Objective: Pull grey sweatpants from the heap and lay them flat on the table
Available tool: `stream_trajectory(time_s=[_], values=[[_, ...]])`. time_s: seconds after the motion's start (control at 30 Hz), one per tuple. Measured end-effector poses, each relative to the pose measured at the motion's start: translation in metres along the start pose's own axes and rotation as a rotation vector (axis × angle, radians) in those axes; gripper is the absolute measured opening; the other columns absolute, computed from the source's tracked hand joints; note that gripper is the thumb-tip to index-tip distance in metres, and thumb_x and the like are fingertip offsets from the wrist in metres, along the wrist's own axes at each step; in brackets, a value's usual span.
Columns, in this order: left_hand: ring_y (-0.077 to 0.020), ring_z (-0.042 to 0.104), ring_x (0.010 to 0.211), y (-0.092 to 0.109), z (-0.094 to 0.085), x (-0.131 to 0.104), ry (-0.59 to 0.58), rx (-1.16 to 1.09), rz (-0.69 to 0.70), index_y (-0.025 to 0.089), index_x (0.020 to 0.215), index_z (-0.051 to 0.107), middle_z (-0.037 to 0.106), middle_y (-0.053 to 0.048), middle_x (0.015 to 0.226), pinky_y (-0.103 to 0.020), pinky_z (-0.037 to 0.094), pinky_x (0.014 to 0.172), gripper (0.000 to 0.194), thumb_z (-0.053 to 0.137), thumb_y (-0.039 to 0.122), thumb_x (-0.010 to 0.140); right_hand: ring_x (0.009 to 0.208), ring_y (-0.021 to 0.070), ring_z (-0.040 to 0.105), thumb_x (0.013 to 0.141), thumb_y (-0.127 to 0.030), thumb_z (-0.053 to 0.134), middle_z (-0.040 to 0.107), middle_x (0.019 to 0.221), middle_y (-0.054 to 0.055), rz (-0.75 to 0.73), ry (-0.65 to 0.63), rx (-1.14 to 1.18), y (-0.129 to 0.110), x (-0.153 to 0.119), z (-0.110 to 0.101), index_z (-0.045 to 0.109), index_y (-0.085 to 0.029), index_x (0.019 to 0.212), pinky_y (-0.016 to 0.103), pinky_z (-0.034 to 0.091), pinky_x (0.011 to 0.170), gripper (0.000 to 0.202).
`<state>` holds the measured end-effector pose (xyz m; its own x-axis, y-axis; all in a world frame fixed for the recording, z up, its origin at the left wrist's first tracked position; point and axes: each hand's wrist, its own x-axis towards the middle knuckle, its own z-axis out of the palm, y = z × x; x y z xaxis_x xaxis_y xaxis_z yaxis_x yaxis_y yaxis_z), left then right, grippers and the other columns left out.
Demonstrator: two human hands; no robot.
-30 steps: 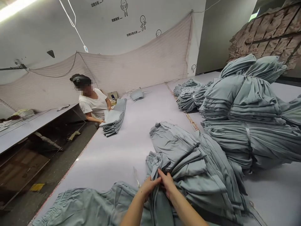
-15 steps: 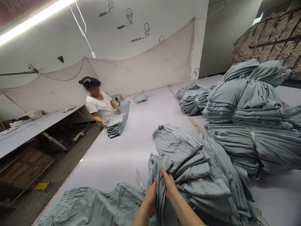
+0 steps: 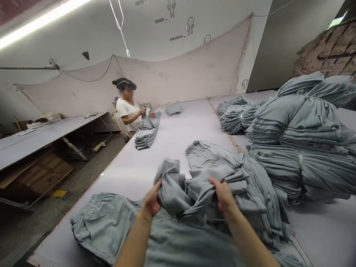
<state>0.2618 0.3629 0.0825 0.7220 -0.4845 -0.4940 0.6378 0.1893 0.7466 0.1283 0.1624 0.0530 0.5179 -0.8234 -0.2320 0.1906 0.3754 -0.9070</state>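
Between my two hands a grey-green garment, probably pants [image 3: 178, 194], hangs bunched just above the table. My left hand [image 3: 152, 196] is closed on its left side. On its right side, my right hand [image 3: 223, 193] grips the cloth with the fingers partly hidden in it. Below lies another pair of pants [image 3: 108, 218] with an elastic waistband, spread flat toward the left edge. Just beyond my right hand rests a loose pile of folded pants [image 3: 214, 155], their waistbands facing away.
Tied bundles of the same cloth [image 3: 308, 122] are stacked high on the right of the long white table [image 3: 130, 167]. Across it, a co-worker [image 3: 129, 111] handles cloth over a folded stack [image 3: 147, 136]. A second table [image 3: 55, 129] stands left, past a floor aisle.
My hands have moved apart, lifting and spreading the garment they were pressing together. The view has shifted left. The co-worker has raised a piece of cloth off the stack.
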Motion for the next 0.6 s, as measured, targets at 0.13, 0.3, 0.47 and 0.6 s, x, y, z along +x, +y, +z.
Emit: stream_trajectory(time_s=[0.13,0.3,0.47,0.6], values=[[-0.0265,0.065,0.111,0.058,-0.062,-0.052,0.107,-0.050,0.125,0.010,0.121,0.060,0.074,-0.013,0.109,-0.040,0.055,0.096,0.037,0.053,0.028,0.089,0.105,0.0230,0.061,0.063,-0.040,0.074,0.071,0.098,0.002,-0.227,0.074,-0.126,-0.055,-0.045,-0.031,0.065,-0.019,0.102,0.030,0.050,0.092,0.046],[-0.0246,0.069,0.103,0.085,-0.152,-0.085,0.210,-0.211,0.110,0.014,0.126,0.057,0.076,-0.010,0.100,-0.041,0.058,0.092,0.037,0.042,0.027,0.094,0.086,0.0200,0.063,0.056,-0.034,0.077,0.068,0.086,0.001,-0.096,0.200,-0.107,-0.046,-0.085,-0.057,0.065,-0.021,0.088,0.024,0.055,0.063,0.037],[-0.0215,0.071,0.093,0.089,-0.203,-0.079,0.214,-0.293,0.017,0.015,0.112,0.061,0.075,-0.007,0.086,-0.038,0.060,0.087,0.029,0.041,0.027,0.095,0.048,0.0124,0.049,0.052,-0.023,0.076,0.053,0.056,-0.003,0.174,0.268,-0.002,0.004,-0.100,-0.040,0.054,-0.019,0.064,0.022,0.042,0.033,0.026],[-0.0186,0.072,0.079,0.118,-0.216,-0.070,0.149,-0.265,0.068,0.014,0.099,0.063,0.073,-0.005,0.075,-0.038,0.061,0.081,0.028,0.038,0.027,0.096,0.047,0.0122,0.052,0.055,-0.019,0.073,0.055,0.058,-0.003,0.118,0.338,0.032,0.005,-0.112,-0.003,0.054,-0.018,0.066,0.023,0.046,0.034,0.022]])
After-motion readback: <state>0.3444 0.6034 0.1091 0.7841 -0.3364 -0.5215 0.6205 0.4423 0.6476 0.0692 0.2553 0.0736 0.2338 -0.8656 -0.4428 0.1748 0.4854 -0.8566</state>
